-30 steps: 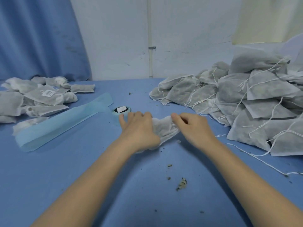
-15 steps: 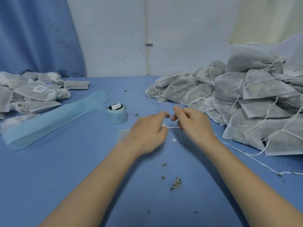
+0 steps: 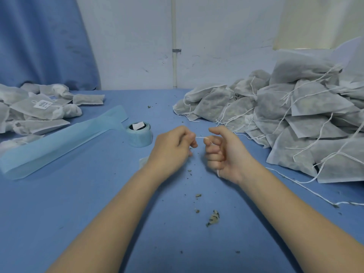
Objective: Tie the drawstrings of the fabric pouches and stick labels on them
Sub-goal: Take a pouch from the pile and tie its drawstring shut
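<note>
A white drawstring (image 3: 201, 137) runs taut between my two hands over the middle of the blue table. My left hand (image 3: 173, 149) pinches one end, and my right hand (image 3: 222, 152) holds the other with its fingers curled round it. The grey fabric pouch (image 3: 143, 162) they belong to lies under my left hand, with only a corner showing. A roll of labels (image 3: 139, 134) on pale blue backing stands just left of my left hand, its backing strip (image 3: 59, 142) trailing off to the left.
A big heap of untied pouches (image 3: 295, 119) with loose strings fills the right side. Tied pouches (image 3: 37, 111), one with a white label, lie at the far left. A loose string (image 3: 315, 196) and plant crumbs (image 3: 212, 217) lie on the table near my arms.
My hands went from gathering the pouch mouth to pulling the drawstring. They have drawn apart, my right hand has closed round the string, and the pouch has slipped under my left hand.
</note>
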The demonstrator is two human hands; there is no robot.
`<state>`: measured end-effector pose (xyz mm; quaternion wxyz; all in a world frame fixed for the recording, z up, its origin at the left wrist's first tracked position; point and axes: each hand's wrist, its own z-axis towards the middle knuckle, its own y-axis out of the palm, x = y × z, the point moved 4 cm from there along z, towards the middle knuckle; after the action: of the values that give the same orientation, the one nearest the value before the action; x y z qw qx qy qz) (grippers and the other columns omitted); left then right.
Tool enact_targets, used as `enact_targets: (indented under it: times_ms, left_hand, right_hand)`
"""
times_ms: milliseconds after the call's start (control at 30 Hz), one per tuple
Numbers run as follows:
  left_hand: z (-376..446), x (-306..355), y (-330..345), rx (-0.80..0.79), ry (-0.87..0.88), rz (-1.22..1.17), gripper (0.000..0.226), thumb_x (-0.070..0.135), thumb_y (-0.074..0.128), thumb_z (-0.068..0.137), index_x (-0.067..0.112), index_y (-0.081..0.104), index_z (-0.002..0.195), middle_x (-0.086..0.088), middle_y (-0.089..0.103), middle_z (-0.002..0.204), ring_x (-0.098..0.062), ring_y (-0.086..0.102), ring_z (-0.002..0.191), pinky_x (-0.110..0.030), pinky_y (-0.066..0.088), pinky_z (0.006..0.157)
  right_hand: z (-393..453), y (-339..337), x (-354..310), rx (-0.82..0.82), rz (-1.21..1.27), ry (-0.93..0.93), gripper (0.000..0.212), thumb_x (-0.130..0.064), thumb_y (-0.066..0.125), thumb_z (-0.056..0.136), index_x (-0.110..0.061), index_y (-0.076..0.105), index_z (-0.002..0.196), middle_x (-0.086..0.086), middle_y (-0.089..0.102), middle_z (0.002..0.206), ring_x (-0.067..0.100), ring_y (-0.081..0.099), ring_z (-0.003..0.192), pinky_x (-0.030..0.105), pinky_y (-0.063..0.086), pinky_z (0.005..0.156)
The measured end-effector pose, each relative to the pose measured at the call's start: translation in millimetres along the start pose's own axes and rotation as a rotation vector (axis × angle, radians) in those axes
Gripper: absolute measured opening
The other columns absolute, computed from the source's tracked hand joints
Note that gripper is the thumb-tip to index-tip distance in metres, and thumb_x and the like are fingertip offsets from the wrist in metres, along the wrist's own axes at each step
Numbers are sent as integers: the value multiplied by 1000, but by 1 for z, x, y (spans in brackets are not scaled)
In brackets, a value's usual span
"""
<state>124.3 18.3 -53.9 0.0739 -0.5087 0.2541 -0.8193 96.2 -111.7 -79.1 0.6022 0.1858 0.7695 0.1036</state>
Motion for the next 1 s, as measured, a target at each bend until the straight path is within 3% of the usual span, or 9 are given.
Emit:
enact_targets:
  times_ms: [100, 167, 300, 467, 567, 667, 800, 900, 1000]
  left_hand:
    - [-1, -2, -6, 100, -84, -247, 14, 18, 56, 93, 24, 58, 80, 13, 66, 64, -4, 53, 51, -23, 42, 56]
    - [-1, -2, -9, 132, -92, -281, 15, 19, 58, 92, 25, 61, 79, 13, 65, 63, -2, 52, 53, -24, 39, 61]
    - [-3, -3, -12, 170, -136, -306, 14, 24, 63, 89, 26, 63, 75, 17, 67, 64, 3, 53, 55, -22, 40, 62]
    - [-9, 0, -9, 222, -119, -374, 9, 24, 69, 83, 22, 66, 75, 10, 70, 69, -3, 56, 58, -25, 42, 64]
    - [-11, 2, -8, 267, -82, -323, 11, 26, 69, 83, 22, 67, 73, 17, 63, 58, -2, 51, 54, -26, 40, 65]
    - [-12, 0, -8, 257, -72, -221, 16, 35, 66, 85, 24, 67, 74, 19, 59, 52, 3, 47, 49, -18, 37, 59]
    - [-12, -2, -9, 291, -84, -79, 16, 34, 66, 84, 25, 67, 71, 19, 55, 47, 4, 48, 50, -8, 35, 52]
    - [-10, -3, -9, 318, -93, 13, 19, 32, 62, 87, 24, 68, 71, 13, 59, 57, 4, 51, 56, -8, 36, 56]
    - [-12, -2, -5, 343, -82, 117, 21, 32, 57, 91, 20, 69, 79, 8, 61, 65, -8, 53, 67, -17, 34, 60]
  right_hand:
    - [-4, 8, 1, -126, 232, 50, 25, -22, 53, 74, -12, 61, 53, -7, 26, 43, 8, 13, 36, 17, 8, 35]
    - [-7, 14, 0, -166, 337, 28, 14, -15, 51, 69, -8, 62, 65, -6, 26, 44, 9, 9, 43, 17, 8, 34]
    - [-9, 21, 2, -236, 488, -27, 31, -3, 43, 70, -4, 64, 92, -4, 32, 48, 9, 10, 48, 16, 11, 35]
    - [-9, 28, 2, -309, 441, -118, 45, -4, 46, 71, -8, 62, 112, -4, 40, 54, 5, 21, 41, 15, 16, 35]
    - [-7, 29, 1, -314, 321, -160, 43, -1, 43, 78, -14, 60, 115, -3, 44, 56, 4, 25, 42, 14, 20, 36]
    - [-8, 28, 1, -287, 114, -193, 43, 4, 35, 90, -21, 59, 115, -3, 45, 56, 5, 24, 44, 15, 22, 37]
    - [-9, 26, 3, -188, -331, -286, 51, 3, 40, 90, -33, 59, 121, -4, 45, 56, 6, 29, 45, 16, 28, 40]
    - [-9, 25, 2, -54, -626, -390, 50, -4, 43, 89, -38, 60, 121, -10, 49, 56, 8, 37, 50, 17, 35, 49]
    - [-12, 27, 1, -4, -788, -495, 42, -6, 43, 87, -35, 67, 105, -11, 51, 54, 10, 39, 51, 21, 35, 55]
